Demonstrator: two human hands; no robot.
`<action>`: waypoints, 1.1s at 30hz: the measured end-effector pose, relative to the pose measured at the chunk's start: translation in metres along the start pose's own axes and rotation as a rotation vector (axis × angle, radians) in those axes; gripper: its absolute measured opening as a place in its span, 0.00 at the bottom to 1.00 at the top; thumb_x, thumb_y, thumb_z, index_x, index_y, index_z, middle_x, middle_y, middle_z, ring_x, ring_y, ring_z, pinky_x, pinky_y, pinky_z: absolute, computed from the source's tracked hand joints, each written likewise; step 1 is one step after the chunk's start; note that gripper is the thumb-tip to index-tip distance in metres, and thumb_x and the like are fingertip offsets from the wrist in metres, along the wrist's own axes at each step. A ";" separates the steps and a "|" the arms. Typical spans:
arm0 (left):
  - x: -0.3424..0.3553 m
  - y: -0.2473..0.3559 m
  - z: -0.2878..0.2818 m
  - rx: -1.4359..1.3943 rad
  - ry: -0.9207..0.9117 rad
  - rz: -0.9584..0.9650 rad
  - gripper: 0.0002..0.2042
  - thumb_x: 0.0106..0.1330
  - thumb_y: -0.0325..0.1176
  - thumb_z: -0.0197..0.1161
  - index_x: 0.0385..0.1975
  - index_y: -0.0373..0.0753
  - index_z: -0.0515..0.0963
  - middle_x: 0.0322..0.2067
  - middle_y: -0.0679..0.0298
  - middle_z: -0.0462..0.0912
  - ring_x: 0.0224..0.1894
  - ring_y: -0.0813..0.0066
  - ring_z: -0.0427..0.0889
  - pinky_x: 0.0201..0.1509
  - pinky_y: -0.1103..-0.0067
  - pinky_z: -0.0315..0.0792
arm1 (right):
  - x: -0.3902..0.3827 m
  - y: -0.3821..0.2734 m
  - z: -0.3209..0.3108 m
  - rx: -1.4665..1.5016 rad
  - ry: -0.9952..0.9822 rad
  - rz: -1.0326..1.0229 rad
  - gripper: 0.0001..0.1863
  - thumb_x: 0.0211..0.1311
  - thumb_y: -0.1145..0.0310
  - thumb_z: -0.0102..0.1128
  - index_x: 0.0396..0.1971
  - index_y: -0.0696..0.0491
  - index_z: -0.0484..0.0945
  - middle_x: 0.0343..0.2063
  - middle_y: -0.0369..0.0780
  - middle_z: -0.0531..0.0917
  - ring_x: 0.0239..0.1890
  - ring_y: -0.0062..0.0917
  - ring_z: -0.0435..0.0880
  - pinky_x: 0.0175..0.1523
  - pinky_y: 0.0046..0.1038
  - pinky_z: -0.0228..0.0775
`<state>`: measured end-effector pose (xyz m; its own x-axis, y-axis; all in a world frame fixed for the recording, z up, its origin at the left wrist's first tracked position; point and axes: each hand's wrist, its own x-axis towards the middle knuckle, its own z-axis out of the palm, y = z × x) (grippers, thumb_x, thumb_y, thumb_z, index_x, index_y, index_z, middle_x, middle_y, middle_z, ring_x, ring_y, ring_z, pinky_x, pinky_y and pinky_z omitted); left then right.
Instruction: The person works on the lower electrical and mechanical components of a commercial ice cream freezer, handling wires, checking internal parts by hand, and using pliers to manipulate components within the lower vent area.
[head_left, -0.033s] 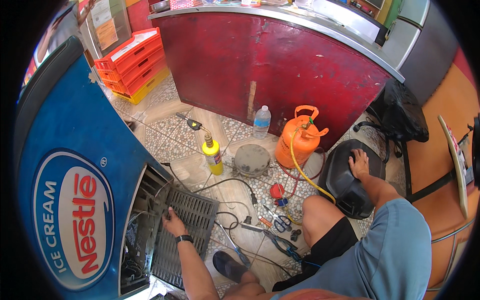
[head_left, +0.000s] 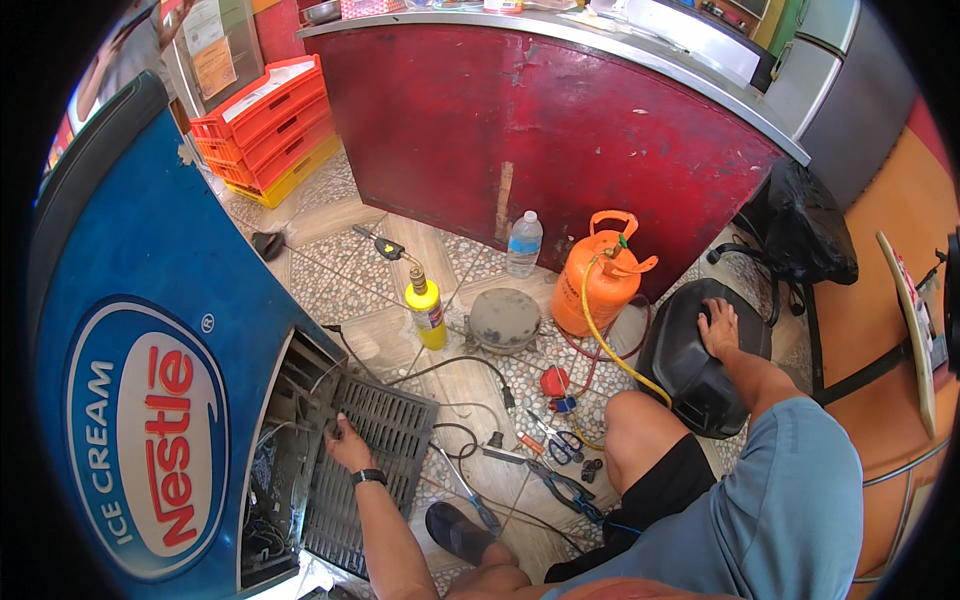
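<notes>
The grille (head_left: 392, 432) lies at the open base of the blue freezer (head_left: 175, 245), the left hand (head_left: 350, 447) curled on it, grip unclear. Well right of the freezer, the right hand (head_left: 718, 328) rests open on a black case (head_left: 688, 372)

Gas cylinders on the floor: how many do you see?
2: the orange cylinder, left of the black case under the right hand; the yellow torch canister, left of the clear bottle. Others may be hidden.

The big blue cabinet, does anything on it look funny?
Yes: the black slatted grille under the left hand juts out beside the dark opening in the blue cabinet. It looks odd because covers usually sit flat, hiding what's inside.
</notes>
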<state>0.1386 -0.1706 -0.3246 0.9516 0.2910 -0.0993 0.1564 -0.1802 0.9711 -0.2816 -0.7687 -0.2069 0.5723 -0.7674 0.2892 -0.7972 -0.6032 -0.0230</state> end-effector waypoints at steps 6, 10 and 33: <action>0.009 0.000 0.008 0.127 0.118 -0.022 0.28 0.69 0.40 0.63 0.59 0.21 0.68 0.55 0.41 0.76 0.54 0.49 0.78 0.57 0.62 0.71 | 0.001 0.001 0.006 -0.017 0.017 -0.016 0.19 0.65 0.60 0.53 0.54 0.47 0.72 0.54 0.40 0.72 0.59 0.37 0.68 0.64 0.39 0.59; 0.003 0.007 0.009 0.112 0.095 -0.001 0.30 0.69 0.43 0.63 0.58 0.20 0.68 0.55 0.38 0.75 0.54 0.48 0.77 0.57 0.62 0.71 | 0.000 0.003 0.006 -0.016 0.013 -0.008 0.19 0.65 0.60 0.53 0.54 0.48 0.71 0.54 0.41 0.72 0.60 0.39 0.68 0.64 0.40 0.59; 0.012 -0.025 0.011 -0.259 -0.040 -0.082 0.28 0.69 0.37 0.63 0.63 0.25 0.65 0.59 0.45 0.73 0.58 0.56 0.75 0.61 0.67 0.69 | -0.002 -0.001 -0.002 -0.006 0.010 -0.012 0.19 0.64 0.60 0.55 0.54 0.48 0.73 0.55 0.42 0.73 0.61 0.39 0.68 0.65 0.40 0.59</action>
<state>0.1487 -0.1730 -0.3521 0.9490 0.2566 -0.1832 0.1653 0.0899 0.9821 -0.2822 -0.7659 -0.2054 0.5803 -0.7576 0.2989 -0.7912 -0.6114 -0.0137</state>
